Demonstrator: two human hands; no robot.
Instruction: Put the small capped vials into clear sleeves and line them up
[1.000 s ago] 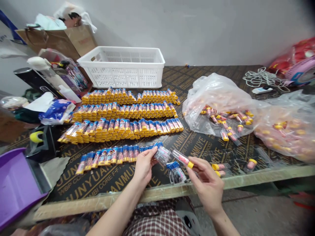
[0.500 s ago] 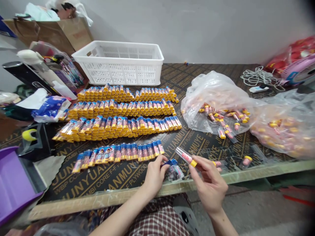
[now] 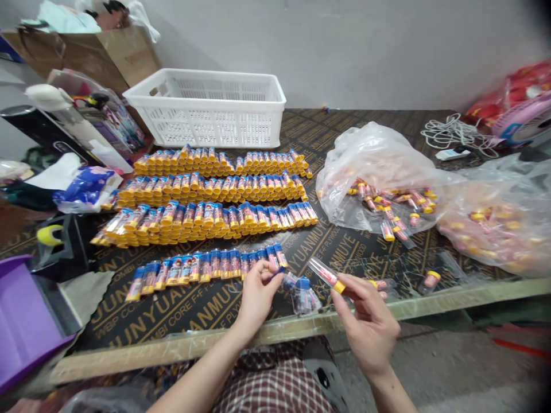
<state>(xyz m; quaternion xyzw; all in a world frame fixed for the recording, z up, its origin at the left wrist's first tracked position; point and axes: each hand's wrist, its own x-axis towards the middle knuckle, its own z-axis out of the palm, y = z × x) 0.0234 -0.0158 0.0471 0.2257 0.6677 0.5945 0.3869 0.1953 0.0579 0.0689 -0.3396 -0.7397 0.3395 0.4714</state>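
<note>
On my feed, the clear tube with the yellow cap [image 3: 327, 275] is tilted above the near edge of the table, its capped end pinched by the right hand [image 3: 341, 287]. The left hand [image 3: 275, 274] has its thumb and fingertips closed on a blue-topped plastic sleeve [image 3: 279, 271] (mostly covered by the fingers, so I can't make out its shape). Between the hands, more clear sleeves with blue tops [image 3: 303, 293] lie in a loose pile. Beyond the left hand runs a single row of wrapped tubes [image 3: 193, 267], and behind it three stacked rows of wrapped tubes [image 3: 206, 215] with yellow ends facing me. Farther back sits a white plastic basket [image 3: 215, 123]. To the right, an open clear plastic bag [image 3: 372, 155] holds yellow-capped tubes, some spilling from its mouth, all on the black printed plywood tabletop [image 3: 172, 318].
</note>
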